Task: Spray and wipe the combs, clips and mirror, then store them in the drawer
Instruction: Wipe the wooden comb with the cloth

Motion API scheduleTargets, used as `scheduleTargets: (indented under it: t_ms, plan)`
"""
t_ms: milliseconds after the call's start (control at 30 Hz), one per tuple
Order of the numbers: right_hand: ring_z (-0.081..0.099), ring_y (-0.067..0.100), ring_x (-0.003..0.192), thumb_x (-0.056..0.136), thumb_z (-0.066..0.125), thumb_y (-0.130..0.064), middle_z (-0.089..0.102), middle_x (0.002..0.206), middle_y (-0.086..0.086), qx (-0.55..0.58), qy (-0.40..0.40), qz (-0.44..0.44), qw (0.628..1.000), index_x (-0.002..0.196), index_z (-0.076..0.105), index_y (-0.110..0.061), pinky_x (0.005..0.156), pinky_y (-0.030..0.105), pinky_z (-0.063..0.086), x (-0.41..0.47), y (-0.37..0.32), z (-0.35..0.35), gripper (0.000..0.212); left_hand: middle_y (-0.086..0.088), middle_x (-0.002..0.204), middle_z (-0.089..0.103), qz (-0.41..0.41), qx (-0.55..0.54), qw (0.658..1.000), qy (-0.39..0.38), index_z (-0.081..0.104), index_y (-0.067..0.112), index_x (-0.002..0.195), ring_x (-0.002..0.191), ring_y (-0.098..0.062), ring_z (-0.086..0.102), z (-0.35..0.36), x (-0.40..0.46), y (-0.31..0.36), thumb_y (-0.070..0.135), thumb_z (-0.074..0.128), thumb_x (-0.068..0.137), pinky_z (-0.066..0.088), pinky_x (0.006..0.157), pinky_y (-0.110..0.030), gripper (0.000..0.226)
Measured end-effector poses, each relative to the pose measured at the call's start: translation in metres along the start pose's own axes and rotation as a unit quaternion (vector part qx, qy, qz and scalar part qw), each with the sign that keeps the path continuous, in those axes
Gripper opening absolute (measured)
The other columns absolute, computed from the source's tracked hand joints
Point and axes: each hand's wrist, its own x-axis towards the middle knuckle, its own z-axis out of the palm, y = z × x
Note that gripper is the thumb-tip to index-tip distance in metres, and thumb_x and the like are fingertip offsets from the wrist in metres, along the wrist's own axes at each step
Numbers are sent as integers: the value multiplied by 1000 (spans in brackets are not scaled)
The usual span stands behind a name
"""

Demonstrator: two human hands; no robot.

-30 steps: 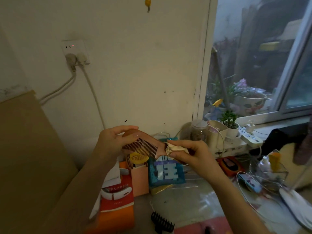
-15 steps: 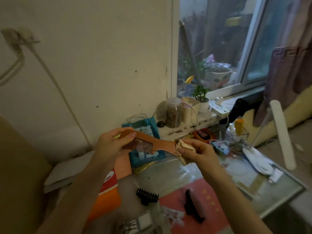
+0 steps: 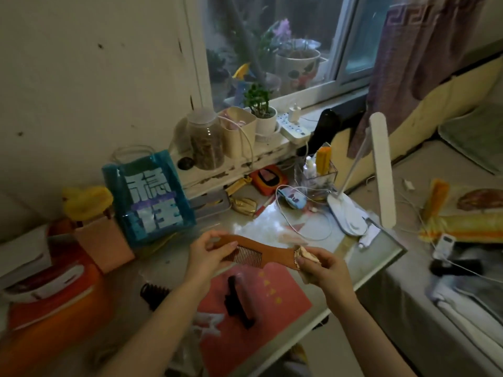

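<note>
A brown wooden comb is held level above the desk, teeth pointing down. My left hand grips its toothed end, thumb on top. My right hand pinches a small cream cloth around the comb's handle end. Below the hands, a black hair clip lies on a red sheet, and a second black claw clip sits left of it on the glass desk top. No mirror, spray bottle or drawer can be made out.
A teal bag, orange boxes and a pink box crowd the desk's left. A white desk lamp, cables and a clear organiser stand at the right. Jar, cup, plant and power strip line the windowsill. A bed lies right.
The view has swung down and to the right, showing more of the desk and the bed. Both hands keep the comb and cloth; they sit lower over the red sheet.
</note>
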Motion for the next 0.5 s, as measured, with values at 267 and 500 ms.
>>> scheduleTargets:
  t_ms: [267,500]
  plan:
    - [65,21,75,76,75,-7,70,80,7,-15,73,107,991,97,72,-13,63,32,52,105,50,-77,22,-11,89,63,-90,42,993,67,62,8,88,72,-16,63,115,70,-57,-5,72,75,54,64,-22,21]
    - [66,23,80,76,75,-5,69,79,3,8,101,189,977,82,70,-22,80,41,54,153,83,-100,19,-17,91,65,-148,43,984,84,62,11,86,73,-22,64,155,114,-93,-8,71,74,55,69,-30,24]
